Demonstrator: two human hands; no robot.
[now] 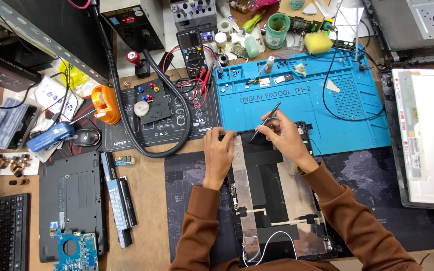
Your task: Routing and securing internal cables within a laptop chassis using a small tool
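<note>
A laptop lid back cover (pixel 277 200), black with silvery foil patches and a white cable, lies in front of me on a dark desk mat (pixel 192 185). My left hand (pixel 218 150) grips the cover's far left corner, fingers curled over its edge. Over the far edge, my right hand (pixel 282 134) pinches thin metal tweezers (pixel 266 119), their tip pointing down at the cover's top edge near the middle. Both arms wear brown sleeves.
A blue repair mat (pixel 327 100) with small parts lies beyond the cover. A multimeter (pixel 193 50), black screw mat (pixel 161 115), orange tape dispenser (pixel 105 104), laptop base (pixel 69 200), battery (pixel 121 200), circuit board (pixel 74 250) and keyboard (pixel 3 231) sit left. A display panel (pixel 428 135) lies right.
</note>
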